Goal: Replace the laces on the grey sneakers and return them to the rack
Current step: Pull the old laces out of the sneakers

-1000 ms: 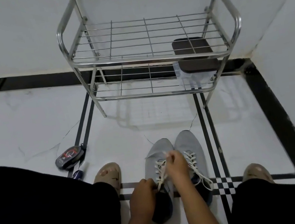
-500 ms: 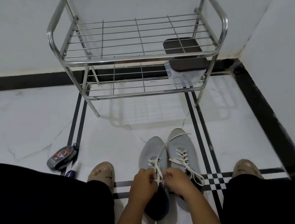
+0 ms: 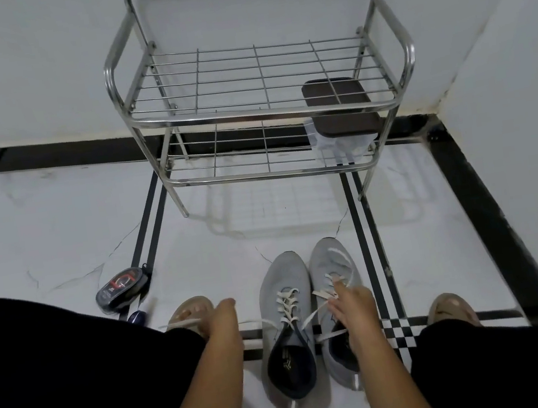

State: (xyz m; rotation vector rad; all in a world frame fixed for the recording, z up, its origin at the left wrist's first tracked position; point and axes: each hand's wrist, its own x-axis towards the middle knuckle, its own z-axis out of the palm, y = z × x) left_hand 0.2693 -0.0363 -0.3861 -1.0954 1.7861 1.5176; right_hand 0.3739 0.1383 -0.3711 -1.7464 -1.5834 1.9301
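Two grey sneakers stand side by side on the floor, toes toward the rack: the left sneaker and the right sneaker, both threaded with white laces. My left hand is out to the left of the left sneaker and holds one lace end pulled taut sideways. My right hand lies over the right sneaker and grips the other lace end, stretched from the left sneaker's top eyelets. The metal shoe rack stands against the wall beyond the sneakers.
A clear container with a dark lid sits at the right of the rack's lower shelf. A small dark case and a blue object lie on the floor at the left. My sandalled feet and dark-clad knees flank the sneakers.
My hands have moved apart from the middle of the left sneaker, drawing its lace ends out to the left and right. The camera has tilted so the rack sits lower in view.
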